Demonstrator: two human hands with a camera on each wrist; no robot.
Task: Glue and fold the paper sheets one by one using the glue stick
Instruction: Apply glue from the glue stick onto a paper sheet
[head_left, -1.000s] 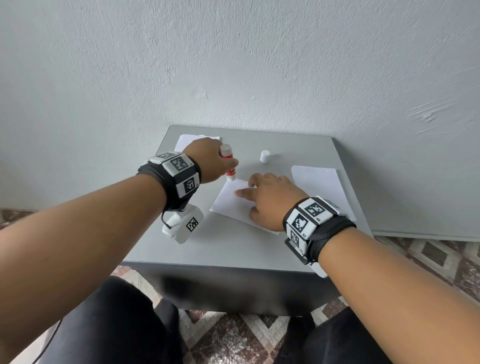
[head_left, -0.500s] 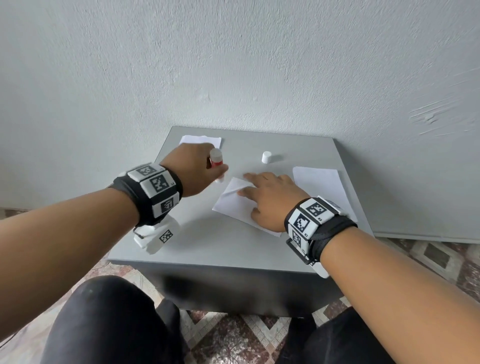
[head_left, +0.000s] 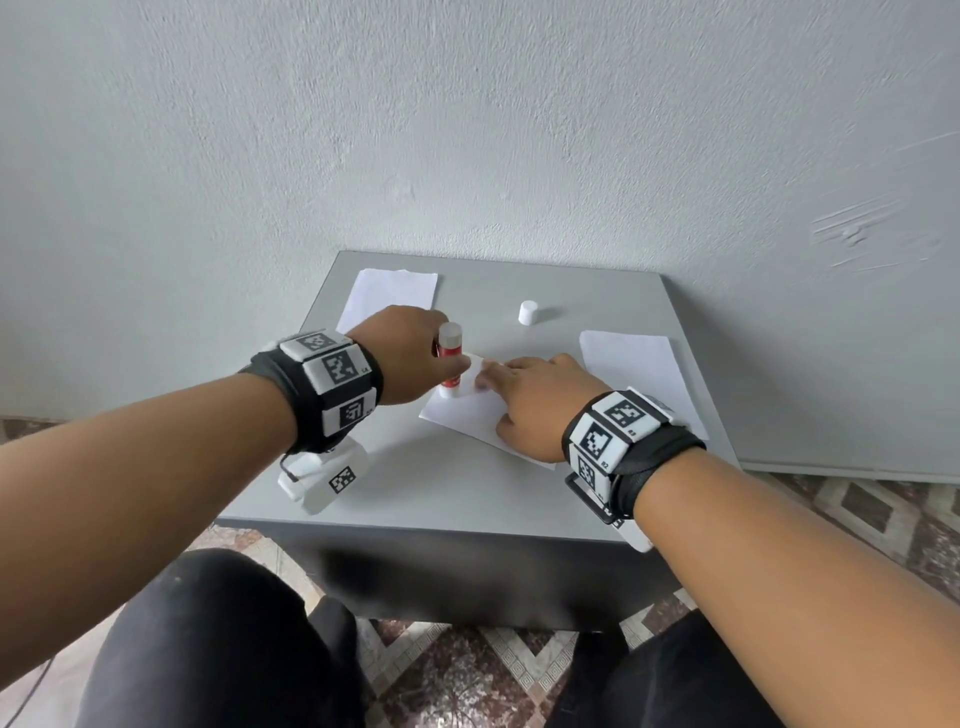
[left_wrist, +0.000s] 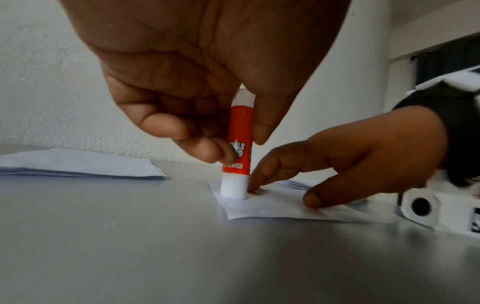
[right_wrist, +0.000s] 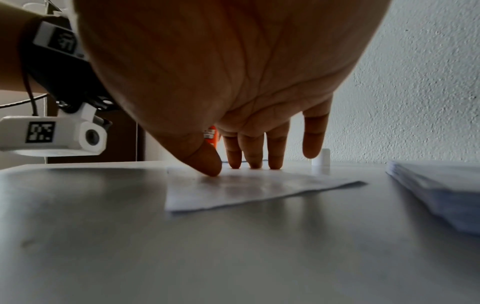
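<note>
My left hand (head_left: 405, 353) grips a red and white glue stick (head_left: 450, 364) upright, its white tip down on the left part of a white paper sheet (head_left: 462, 415) lying mid-table. In the left wrist view the fingers and thumb pinch the glue stick (left_wrist: 237, 144) and its tip touches the sheet (left_wrist: 272, 205). My right hand (head_left: 535, 405) lies flat on the same sheet. Its straight fingers (right_wrist: 254, 152) and thumb press the paper (right_wrist: 233, 191) down just right of the stick.
The white cap (head_left: 527, 313) stands alone at the back of the grey table (head_left: 441, 483). A paper stack (head_left: 634, 364) lies at the right, another stack (head_left: 389, 296) at the back left. A wall rises right behind the table.
The left hand swung the glue stick left off the sheet's far corner, then brought it back down onto the sheet's left part, nearer to me. The right hand kept pressing the sheet.
</note>
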